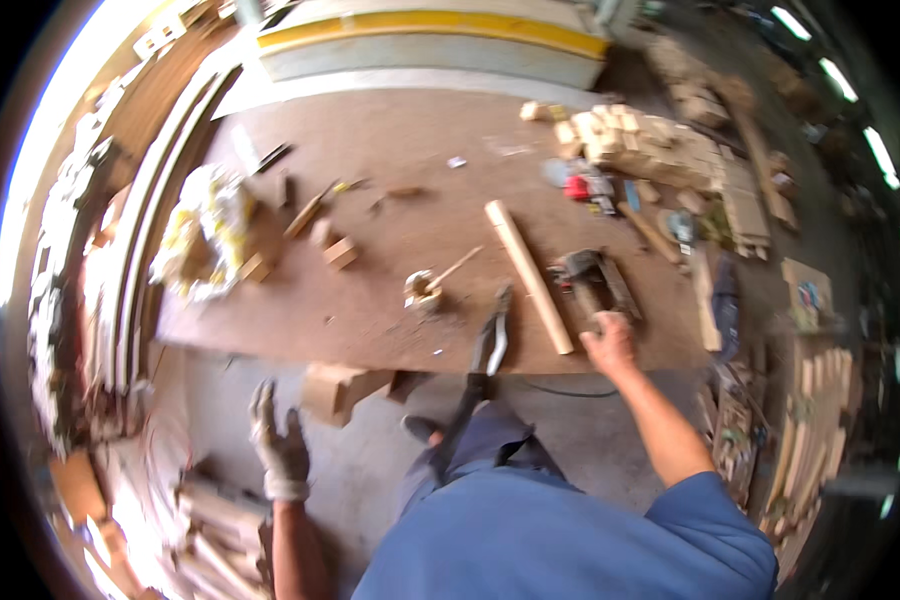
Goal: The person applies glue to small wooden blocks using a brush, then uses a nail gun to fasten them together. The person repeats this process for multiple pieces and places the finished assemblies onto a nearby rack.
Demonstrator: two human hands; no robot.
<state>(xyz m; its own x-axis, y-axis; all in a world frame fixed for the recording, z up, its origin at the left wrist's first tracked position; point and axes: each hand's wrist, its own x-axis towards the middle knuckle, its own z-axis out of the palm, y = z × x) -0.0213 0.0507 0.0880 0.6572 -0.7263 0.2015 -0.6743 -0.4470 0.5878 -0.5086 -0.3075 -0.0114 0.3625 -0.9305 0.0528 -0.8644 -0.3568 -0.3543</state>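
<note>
My left hand (282, 445), in a pale glove, hangs off the table's near edge at the left. Its fingers are stretched out and it holds nothing. At the right near edge of the table, my bare right hand (611, 341) is closed round the near end of a dark tool with two long parallel parts (592, 278); blur hides its exact kind. Left of that tool lies a pale wooden strip (530, 278), apart from my hand. A long black and grey metal tool (490, 340) reaches over the table edge toward my body.
On the brown table (370, 335) stand a small pot with a stick (423, 292), wooden blocks (341, 253) and a crumpled plastic bag (206, 232). Many wood pieces (640, 145) are heaped at the far right. A cardboard-coloured box (335, 392) is beneath the near edge.
</note>
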